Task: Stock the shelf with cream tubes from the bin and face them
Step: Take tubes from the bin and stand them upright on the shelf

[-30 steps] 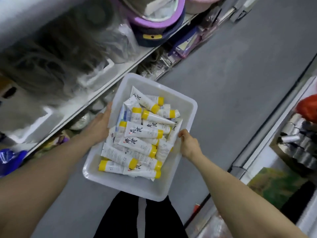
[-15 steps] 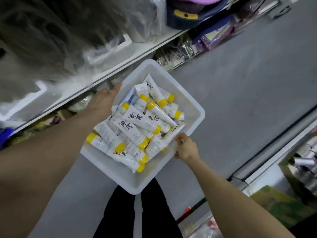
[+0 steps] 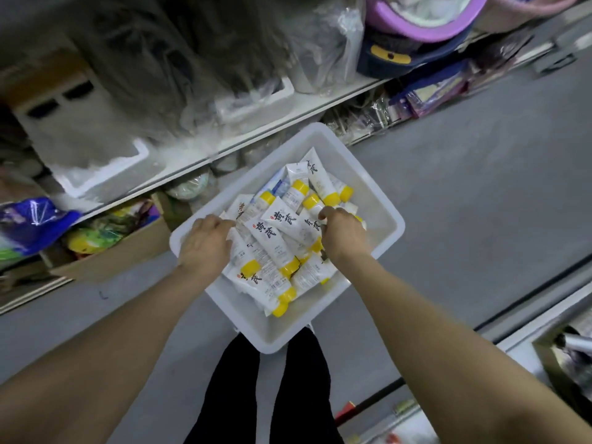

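Note:
A white plastic bin (image 3: 382, 216) sits low in front of my legs, beside the shelving on the left. It holds a loose pile of white cream tubes (image 3: 275, 238) with yellow caps and black lettering, lying crosswise over one another. My left hand (image 3: 205, 245) is inside the bin at the pile's left side, its fingers curled over the flat ends of tubes. On the right side of the pile, my right hand (image 3: 344, 235) pinches a tube just below a yellow cap. The white shelf board (image 3: 256, 141) runs diagonally just beyond the bin.
The shelf carries plastic-wrapped goods, white foam trays (image 3: 96, 174) and a purple basin (image 3: 416, 24). Below it stand a cardboard box (image 3: 128, 248) and a blue packet (image 3: 28, 222). Grey floor (image 3: 480, 187) stretches to the right, with another shelf unit (image 3: 557, 347) at the lower right.
Both hands have left the bin's rims and moved inward onto the pile of tubes. The bin now sits lower, in front of my legs.

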`<act>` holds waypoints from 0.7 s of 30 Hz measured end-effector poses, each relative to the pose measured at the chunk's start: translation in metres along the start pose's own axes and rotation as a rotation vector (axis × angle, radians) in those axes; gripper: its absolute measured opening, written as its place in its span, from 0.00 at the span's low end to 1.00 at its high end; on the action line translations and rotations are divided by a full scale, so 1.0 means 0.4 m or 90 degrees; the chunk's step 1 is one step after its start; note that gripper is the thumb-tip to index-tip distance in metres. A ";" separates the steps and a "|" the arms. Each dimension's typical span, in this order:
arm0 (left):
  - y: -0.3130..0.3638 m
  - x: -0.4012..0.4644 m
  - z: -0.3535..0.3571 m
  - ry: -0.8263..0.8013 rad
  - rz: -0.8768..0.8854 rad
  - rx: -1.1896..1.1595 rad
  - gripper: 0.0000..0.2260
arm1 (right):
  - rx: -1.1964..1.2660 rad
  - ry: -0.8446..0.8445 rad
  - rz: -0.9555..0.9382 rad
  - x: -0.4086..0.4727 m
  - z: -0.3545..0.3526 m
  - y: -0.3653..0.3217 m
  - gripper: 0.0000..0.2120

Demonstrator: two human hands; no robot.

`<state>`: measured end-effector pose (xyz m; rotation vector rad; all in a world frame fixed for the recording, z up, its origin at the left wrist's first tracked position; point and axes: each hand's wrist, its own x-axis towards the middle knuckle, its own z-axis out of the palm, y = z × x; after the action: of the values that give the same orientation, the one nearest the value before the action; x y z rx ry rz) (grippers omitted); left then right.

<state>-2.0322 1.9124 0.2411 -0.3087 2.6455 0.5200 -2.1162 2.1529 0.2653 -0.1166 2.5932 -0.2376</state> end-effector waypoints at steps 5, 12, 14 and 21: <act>0.044 -0.020 0.084 -0.013 -0.034 -0.019 0.17 | 0.024 -0.103 -0.103 0.065 0.075 -0.045 0.24; 0.146 0.019 0.152 -0.033 -0.169 0.068 0.31 | 0.000 -0.118 -0.145 0.099 0.121 -0.003 0.28; 0.184 0.023 0.155 -0.056 -0.219 0.074 0.38 | -0.019 -0.073 -0.161 0.096 0.099 0.027 0.25; 0.257 0.033 0.133 -0.053 -0.337 -0.154 0.26 | -0.017 -0.058 -0.152 0.095 -0.014 0.097 0.17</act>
<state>-2.0543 2.0251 0.2223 -0.9996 2.2873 0.6488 -2.1529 2.1870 0.2437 -0.4380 2.4902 -0.2774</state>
